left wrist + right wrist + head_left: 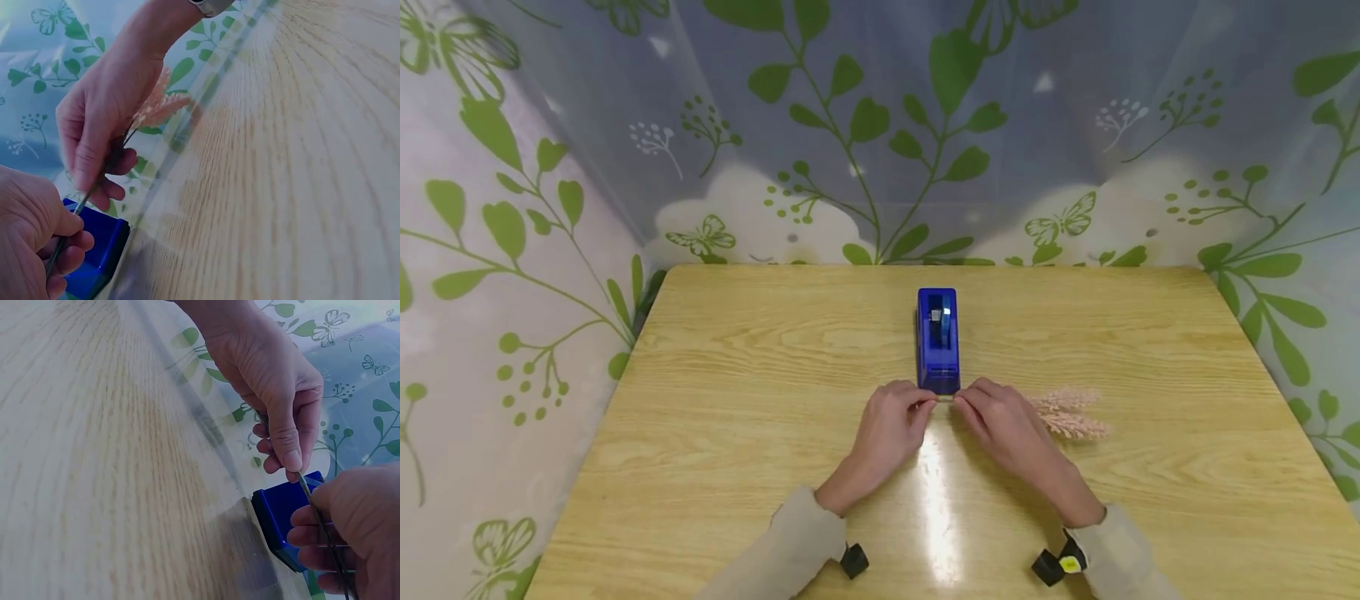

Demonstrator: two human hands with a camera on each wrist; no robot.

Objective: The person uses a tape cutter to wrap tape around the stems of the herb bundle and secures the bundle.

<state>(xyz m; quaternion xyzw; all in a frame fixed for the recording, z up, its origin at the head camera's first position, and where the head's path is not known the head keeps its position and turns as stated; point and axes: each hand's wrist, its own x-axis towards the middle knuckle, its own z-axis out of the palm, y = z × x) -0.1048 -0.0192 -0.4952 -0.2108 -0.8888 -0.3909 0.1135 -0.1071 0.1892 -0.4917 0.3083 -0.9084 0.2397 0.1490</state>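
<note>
Tabletop (737, 400) first: pale wood grain with a bright glare streak running toward you between your forearms, so judge the work from the wrist views rather than through that shine. On it, square to you and well back from the near edge, stands the blue tape dispenser (937, 340), its cutter end facing your hands. Keep it where it is; your knuckles are close enough to nudge it.

Your left hand (891, 429) and right hand (1003, 425) meet just in front of that cutter end, each pinching the same thin dark stem (103, 181). From the left wrist camera the stem runs out of your left fist (31, 237), up between the right thumb and forefinger (94, 134), and ends in the pink plume sprig (159, 106) behind the right hand. On the head view that plume (1067, 412) lies on the wood just right of your right hand.

Hold the stem taut and level, and keep the two pinches a little apart so a bare stretch shows between them. Whether any tape is already on the stem, I cannot tell. Grip lightly; a stem this thin probably kinks if you clench.
</note>
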